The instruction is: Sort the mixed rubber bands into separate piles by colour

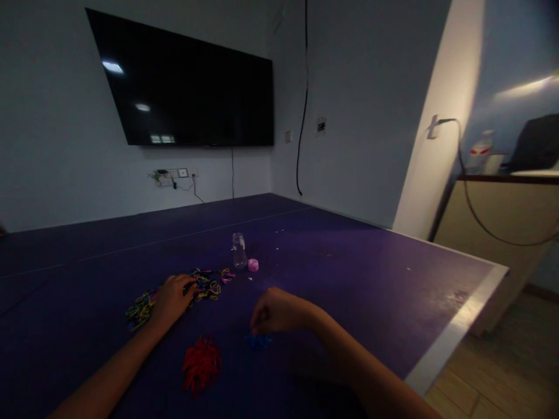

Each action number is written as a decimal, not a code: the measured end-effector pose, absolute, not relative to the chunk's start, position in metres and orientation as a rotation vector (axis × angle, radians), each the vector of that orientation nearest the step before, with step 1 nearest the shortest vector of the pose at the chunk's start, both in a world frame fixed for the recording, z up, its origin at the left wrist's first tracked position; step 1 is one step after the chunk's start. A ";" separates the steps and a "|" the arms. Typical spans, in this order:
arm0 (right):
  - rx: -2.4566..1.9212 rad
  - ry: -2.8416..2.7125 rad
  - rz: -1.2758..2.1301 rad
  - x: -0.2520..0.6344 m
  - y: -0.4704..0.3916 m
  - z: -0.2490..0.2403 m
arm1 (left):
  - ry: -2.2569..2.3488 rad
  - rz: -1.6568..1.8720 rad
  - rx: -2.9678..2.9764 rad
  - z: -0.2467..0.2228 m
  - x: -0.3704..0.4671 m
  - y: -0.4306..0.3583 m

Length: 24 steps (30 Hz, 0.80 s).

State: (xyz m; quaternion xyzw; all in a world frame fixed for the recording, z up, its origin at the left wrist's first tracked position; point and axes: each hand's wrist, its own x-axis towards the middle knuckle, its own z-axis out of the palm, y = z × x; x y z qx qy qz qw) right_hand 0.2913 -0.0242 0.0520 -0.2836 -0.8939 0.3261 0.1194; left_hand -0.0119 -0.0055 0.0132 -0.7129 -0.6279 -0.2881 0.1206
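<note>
Blue pieces [261, 342] lie below right hand [276, 308], apparently at placement, requiring release; grip there and at left hand [172, 298] cannot be told.

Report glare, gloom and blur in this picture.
Head view: reflections on the black rectangular screen, sheen at right on the purple table; head view: small blue pieces by the right hand dim and soft; head view: clear red-labelled bottle, far right, blurred.

Table [349, 273]: mixed pile [140, 308], red pile [201, 364], blue pile [260, 342], bottle [239, 254], cap [253, 265].
</note>
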 end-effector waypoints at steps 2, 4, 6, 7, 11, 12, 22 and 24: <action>-0.829 -2.588 0.932 0.291 -0.025 0.053 | -1.818 -0.862 -2.116 0.013 -0.013 -0.004; -0.832 -2.540 0.875 0.289 -0.027 0.055 | -1.811 -0.874 -2.134 0.012 -0.013 -0.004; -0.900 -2.481 0.716 0.286 -0.028 0.056 | -1.808 -0.882 -2.147 0.012 -0.014 -0.004; -0.949 -2.457 0.594 0.285 -0.028 0.057 | -1.807 -0.888 -2.153 0.012 -0.014 -0.003; -1.063 -2.447 0.165 0.283 -0.026 0.057 | -1.796 -0.915 -2.185 0.011 -0.014 -0.003; -1.071 -2.465 0.110 0.283 -0.026 0.056 | -1.793 -0.921 -2.188 0.011 -0.014 -0.003; -0.844 -2.616 0.183 0.277 -0.032 0.051 | -1.816 -0.973 -2.164 0.017 -0.008 -0.007; -0.697 -2.658 0.203 0.272 -0.038 0.047 | -1.822 -0.985 -2.143 0.017 -0.008 -0.007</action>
